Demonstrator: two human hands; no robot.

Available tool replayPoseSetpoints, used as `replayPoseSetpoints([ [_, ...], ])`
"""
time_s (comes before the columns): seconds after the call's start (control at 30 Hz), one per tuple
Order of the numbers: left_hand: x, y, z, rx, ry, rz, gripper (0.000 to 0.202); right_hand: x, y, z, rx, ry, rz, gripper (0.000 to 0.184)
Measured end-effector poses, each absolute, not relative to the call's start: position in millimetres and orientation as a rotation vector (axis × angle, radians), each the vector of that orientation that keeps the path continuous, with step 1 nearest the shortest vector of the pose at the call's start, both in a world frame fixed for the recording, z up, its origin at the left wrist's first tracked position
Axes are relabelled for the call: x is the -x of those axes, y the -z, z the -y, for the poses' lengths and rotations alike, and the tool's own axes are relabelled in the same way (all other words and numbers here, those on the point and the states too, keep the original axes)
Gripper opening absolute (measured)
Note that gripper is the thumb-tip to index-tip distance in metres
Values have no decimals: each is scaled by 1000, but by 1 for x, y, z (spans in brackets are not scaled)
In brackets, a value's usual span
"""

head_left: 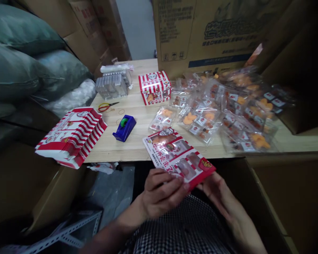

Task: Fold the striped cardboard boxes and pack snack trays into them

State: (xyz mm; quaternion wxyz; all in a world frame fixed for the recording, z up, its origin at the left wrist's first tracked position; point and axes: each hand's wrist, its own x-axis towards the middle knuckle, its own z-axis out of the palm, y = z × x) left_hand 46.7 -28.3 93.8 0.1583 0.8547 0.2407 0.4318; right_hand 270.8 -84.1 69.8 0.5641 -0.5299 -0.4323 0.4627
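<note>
A red-and-white printed cardboard box (178,153), looking flat, is tilted over my lap at the table's front edge. My left hand (163,190) is closed on its lower edge, with the fingers curled over the printed face. At the lower right corner, my right hand (218,192) grips the same box from behind; part of its fingers is hidden. Just beyond, clear bags (201,120) with orange and brown pieces lie in a heap. A folded-up, striped box (155,87) stands farther back. To the left rests a stack of flat striped boxes (71,135).
A blue tape dispenser (125,128) and scissors (107,106) lie left of centre, near clear plastic cases (112,84). A large carton (185,35) stands at the back. Grey-green sacks (23,67) pile up on the left; an open carton (294,187) is at the right.
</note>
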Motion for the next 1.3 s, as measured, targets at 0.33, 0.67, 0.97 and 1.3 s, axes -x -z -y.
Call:
replayPoseSetpoints([
  [0.33, -67, -70, 11, -2355, -1039, -623, 77, -279, -58, 94, 1299, -1178, 666, 20],
  [0.67, -73, -80, -45, -1075, -658, -876, 49, -307, -50, 97, 1264, -1430, 507, 28],
  [0.97, -124, -66, -24, -1099, -634, -831, 40, -338, -58, 127, 1193, -1361, 453, 41],
  [1.3, -179, -72, -36, -1380, -724, -721, 69, -500, -115, 228, 1419, -719, 183, 34],
])
